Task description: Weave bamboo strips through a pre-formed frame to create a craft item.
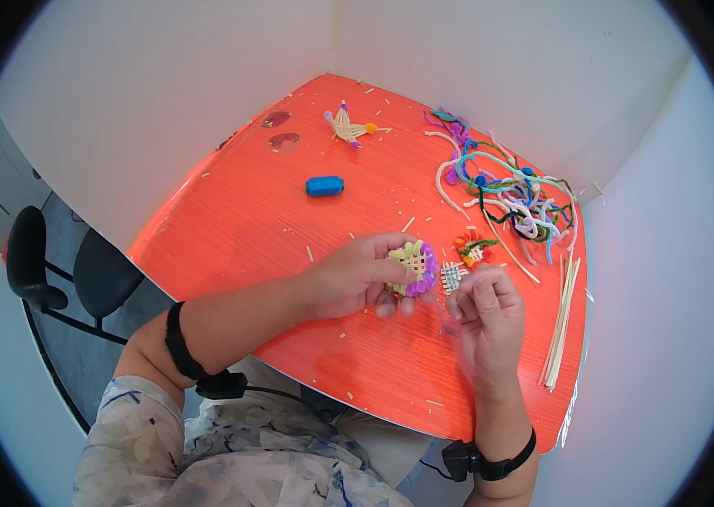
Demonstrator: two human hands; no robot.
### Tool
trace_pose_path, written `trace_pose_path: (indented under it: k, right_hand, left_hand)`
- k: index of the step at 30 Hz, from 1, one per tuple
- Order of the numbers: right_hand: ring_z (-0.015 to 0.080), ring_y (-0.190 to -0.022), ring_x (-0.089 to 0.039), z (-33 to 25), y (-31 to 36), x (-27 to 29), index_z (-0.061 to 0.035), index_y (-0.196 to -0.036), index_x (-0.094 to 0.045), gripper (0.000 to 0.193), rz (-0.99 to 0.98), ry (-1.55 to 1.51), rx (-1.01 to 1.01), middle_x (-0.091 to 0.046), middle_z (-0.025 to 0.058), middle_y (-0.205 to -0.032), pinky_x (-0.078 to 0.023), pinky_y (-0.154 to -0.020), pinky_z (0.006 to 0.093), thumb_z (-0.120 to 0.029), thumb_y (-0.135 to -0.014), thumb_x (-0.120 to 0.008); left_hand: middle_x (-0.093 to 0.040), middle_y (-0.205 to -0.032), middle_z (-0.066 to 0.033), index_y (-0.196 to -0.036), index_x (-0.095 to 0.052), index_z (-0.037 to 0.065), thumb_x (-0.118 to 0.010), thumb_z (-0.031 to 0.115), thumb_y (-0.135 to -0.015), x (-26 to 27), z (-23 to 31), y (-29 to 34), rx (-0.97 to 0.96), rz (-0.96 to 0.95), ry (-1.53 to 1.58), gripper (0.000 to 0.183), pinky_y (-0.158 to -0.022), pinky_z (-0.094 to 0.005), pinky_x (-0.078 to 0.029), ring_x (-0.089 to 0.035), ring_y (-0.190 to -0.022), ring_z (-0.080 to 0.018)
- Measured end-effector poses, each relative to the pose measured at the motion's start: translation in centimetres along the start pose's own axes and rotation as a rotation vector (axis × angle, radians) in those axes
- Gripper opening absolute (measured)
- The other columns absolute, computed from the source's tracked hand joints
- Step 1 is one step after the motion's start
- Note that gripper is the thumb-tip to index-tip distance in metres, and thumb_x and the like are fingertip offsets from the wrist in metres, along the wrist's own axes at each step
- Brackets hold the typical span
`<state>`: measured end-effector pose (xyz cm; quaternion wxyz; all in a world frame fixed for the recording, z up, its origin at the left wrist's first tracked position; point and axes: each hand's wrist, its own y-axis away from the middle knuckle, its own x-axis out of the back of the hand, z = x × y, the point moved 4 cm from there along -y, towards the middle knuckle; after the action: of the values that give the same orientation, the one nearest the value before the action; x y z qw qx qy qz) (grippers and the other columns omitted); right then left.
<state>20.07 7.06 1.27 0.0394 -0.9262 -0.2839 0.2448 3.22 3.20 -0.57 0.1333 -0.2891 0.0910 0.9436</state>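
Observation:
My left hand holds a small woven straw square edged with purple yarn, just above the orange table. My right hand is beside it, fingers pinched on a thin purple yarn strand that runs from the piece. Right behind my right fingers lies a bare woven straw square. Past that one rests another woven piece trimmed in orange, red and green.
A tangle of coloured yarn lies at the far right. Long straw sticks run along the right edge. A blue oblong object and a small straw figure sit farther back. Straw bits are scattered about. A black chair stands left.

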Motion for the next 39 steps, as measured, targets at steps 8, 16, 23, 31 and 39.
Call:
trace_pose_path:
  k: [8,16,23,31,39]
  right_hand:
    - [0.0105,-0.064,-0.046,-0.2,0.3,-0.5,-0.0011,-0.085,-0.056,0.018,-0.09,0.24,0.093,-0.048,0.0019,-0.077,-0.036,-0.057,0.0232,-0.017,-0.095,-0.055]
    - [0.0123,-0.065,-0.045,-0.9,0.2,-0.4,-0.0016,-0.084,-0.056,0.019,-0.061,-0.007,0.179,-0.046,0.0031,-0.075,-0.039,-0.062,0.0267,-0.018,-0.094,-0.057]
    - [0.0102,-0.063,-0.039,-1.0,0.2,-0.5,-0.003,-0.083,-0.055,0.019,-0.001,-0.002,0.212,-0.042,0.0008,-0.072,-0.049,-0.086,0.0383,-0.018,-0.095,-0.055]
    - [0.0086,-0.06,-0.035,-0.7,0.0,-0.7,-0.0044,-0.082,-0.054,0.021,-0.053,-0.206,0.112,-0.036,-0.0016,-0.067,-0.05,-0.088,0.0426,-0.021,-0.094,-0.055]
    - [0.0096,-0.061,-0.038,-0.6,0.1,-0.7,-0.004,-0.084,-0.054,0.019,-0.126,-0.23,0.102,-0.04,-0.0009,-0.07,-0.051,-0.086,0.0403,-0.02,-0.094,-0.056]
  left_hand:
    - [-0.063,-0.081,-0.0089,-0.104,-0.052,0.003,-0.064,0.007,-0.086,0.0,0.0,0.3,0.025,0.079,-0.061,0.021,-0.046,-0.0228,-0.047,-0.064,-0.065,-0.0155]
    - [-0.065,-0.086,-0.0115,-0.101,-0.053,0.003,-0.064,0.008,-0.087,-0.2,0.2,0.4,0.023,0.046,-0.086,0.018,-0.048,-0.025,-0.048,-0.065,-0.066,-0.0176]
    - [-0.065,-0.091,-0.0134,-0.105,-0.05,0.003,-0.059,0.008,-0.091,-0.9,-0.4,0.2,0.039,-0.04,-0.026,0.017,-0.052,-0.0267,-0.049,-0.063,-0.07,-0.0171]
    - [-0.064,-0.087,-0.0103,-0.102,-0.054,0.004,-0.064,0.006,-0.087,-0.8,-0.9,0.4,0.046,-0.053,-0.063,0.018,-0.053,-0.0265,-0.048,-0.06,-0.067,-0.0144]
    - [-0.065,-0.081,-0.0103,-0.097,-0.056,0.002,-0.066,0.005,-0.085,-0.8,-0.7,0.4,0.08,-0.003,-0.08,0.016,-0.051,-0.0267,-0.048,-0.061,-0.061,-0.0146]
